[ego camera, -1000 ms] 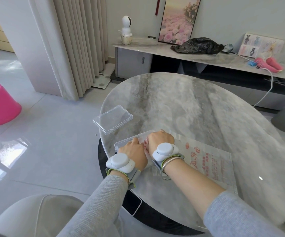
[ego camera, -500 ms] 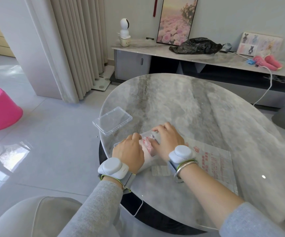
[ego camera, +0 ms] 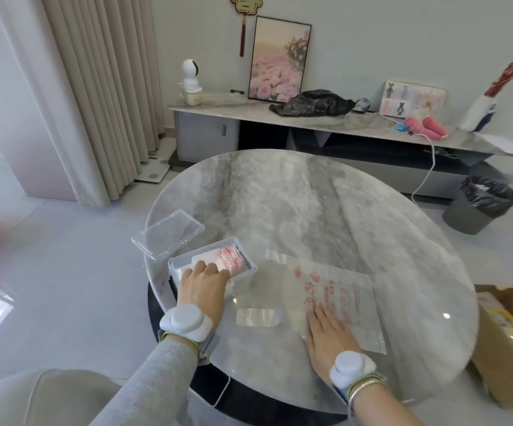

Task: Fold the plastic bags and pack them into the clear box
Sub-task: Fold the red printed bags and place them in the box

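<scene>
Hands apart | left hand (ego camera: 203, 287) pressed on folded red-printed plastic bags (ego camera: 232, 259) in clear rectangular box (ego camera: 244, 273) | right hand (ego camera: 330, 335) laid flat on unfolded clear plastic bag (ego camera: 341, 287)

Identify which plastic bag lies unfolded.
The red-printed bag, flat on the table under the right hand; the folded bags sit in the clear box under the left hand.

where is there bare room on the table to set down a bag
Bare: the far half of the table, beyond the lid, clear box and flat bag, and the right edge past it. Crowded: the near side, with left hand in the box, right hand on the bag.
</scene>
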The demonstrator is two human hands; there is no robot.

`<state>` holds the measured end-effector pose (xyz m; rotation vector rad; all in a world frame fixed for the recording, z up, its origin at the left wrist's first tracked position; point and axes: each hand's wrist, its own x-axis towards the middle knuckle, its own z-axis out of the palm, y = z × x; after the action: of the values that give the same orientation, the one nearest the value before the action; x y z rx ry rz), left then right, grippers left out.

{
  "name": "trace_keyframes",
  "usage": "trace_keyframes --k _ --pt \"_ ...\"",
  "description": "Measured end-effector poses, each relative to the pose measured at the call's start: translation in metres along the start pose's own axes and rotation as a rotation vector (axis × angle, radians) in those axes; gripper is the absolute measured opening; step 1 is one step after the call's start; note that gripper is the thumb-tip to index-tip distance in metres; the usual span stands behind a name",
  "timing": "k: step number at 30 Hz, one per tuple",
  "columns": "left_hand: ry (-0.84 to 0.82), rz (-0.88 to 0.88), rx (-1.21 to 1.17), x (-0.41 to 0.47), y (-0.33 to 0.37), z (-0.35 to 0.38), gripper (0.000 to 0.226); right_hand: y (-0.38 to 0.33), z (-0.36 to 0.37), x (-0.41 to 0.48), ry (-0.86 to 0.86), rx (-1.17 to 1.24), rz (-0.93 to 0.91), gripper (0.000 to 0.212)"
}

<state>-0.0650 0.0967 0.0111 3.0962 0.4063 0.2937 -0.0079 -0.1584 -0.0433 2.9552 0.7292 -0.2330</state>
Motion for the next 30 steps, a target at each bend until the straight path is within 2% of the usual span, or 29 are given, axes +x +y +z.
trace_keyframes --k 4,6,7,8,9,11,13,15,19,21,25,28,30 --pt "0.236 -0.047 -0.043 -0.006 0.013 0.004 0.047 -0.001 0.013 -0.012 0.097 -0.017 -0.099 0.055" --pt "0.295 0.102 -0.145 -0.013 0.031 0.002 0.049 -0.004 0.015 -0.017 0.145 -0.049 -0.113 0.048" --pt "0.282 0.21 -0.203 -0.019 0.04 0.003 0.048 -0.005 0.016 -0.02 0.171 -0.074 -0.132 0.041" --pt "0.22 0.319 -0.229 -0.025 0.048 0.007 0.048 -0.006 0.017 -0.022 0.22 -0.089 -0.152 0.03" --pt "0.134 0.398 -0.235 -0.031 0.054 0.013 0.049 -0.007 0.018 -0.022 0.256 -0.089 -0.162 0.028" --pt "0.018 0.486 -0.197 -0.041 0.057 0.03 0.058 -0.007 0.017 -0.024 0.271 -0.015 -0.165 0.039" --pt "-0.036 0.537 -0.155 -0.048 0.056 0.042 0.066 -0.007 0.012 -0.027 0.323 0.01 -0.163 0.037" --pt "-0.008 0.569 -0.141 -0.051 0.055 0.046 0.072 -0.009 0.005 -0.031 0.359 0.031 -0.175 0.036" --pt "0.003 0.539 -0.265 -0.056 0.054 0.045 0.09 -0.014 0.003 -0.036 0.386 0.045 -0.226 0.039" --pt "0.031 0.558 -0.26 -0.058 0.056 0.044 0.084 -0.015 0.005 -0.038 0.385 0.065 -0.262 0.036" --pt "0.102 0.556 -0.346 -0.058 0.054 0.044 0.056 -0.016 0.011 -0.044 0.396 0.111 -0.331 0.034" --pt "0.034 0.516 -0.401 -0.059 0.047 0.043 0.036 -0.01 0.011 -0.049 0.434 0.125 -0.381 0.016" --pt "-0.045 0.479 -0.48 -0.06 0.043 0.04 0.027 -0.004 0.009 -0.051 0.437 0.144 -0.393 0.016"
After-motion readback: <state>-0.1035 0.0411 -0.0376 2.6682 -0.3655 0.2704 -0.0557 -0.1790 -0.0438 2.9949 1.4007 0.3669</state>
